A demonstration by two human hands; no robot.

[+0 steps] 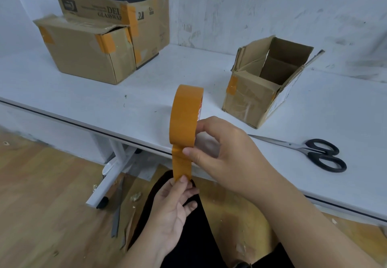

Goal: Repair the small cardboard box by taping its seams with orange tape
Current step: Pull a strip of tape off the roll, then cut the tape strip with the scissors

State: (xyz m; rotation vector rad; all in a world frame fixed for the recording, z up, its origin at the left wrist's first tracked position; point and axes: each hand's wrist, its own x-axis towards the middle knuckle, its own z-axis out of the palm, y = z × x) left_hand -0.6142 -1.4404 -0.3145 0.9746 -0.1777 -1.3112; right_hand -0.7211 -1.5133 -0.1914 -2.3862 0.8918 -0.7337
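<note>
R hand raised w/ fingers curled, thumb and index pinching. L hand just below it, palm up, thumb and forefinger pinched together, other fingers loosely bent.

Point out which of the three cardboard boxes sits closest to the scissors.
The small open-topped box on the right, just behind the scissors. The closed box and the tall printed box stand together far left.

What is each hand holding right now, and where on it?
The right hand grips the orange tape roll at its lower edge; the left hand pinches the free end of the tape strip pulled down from it.
</note>
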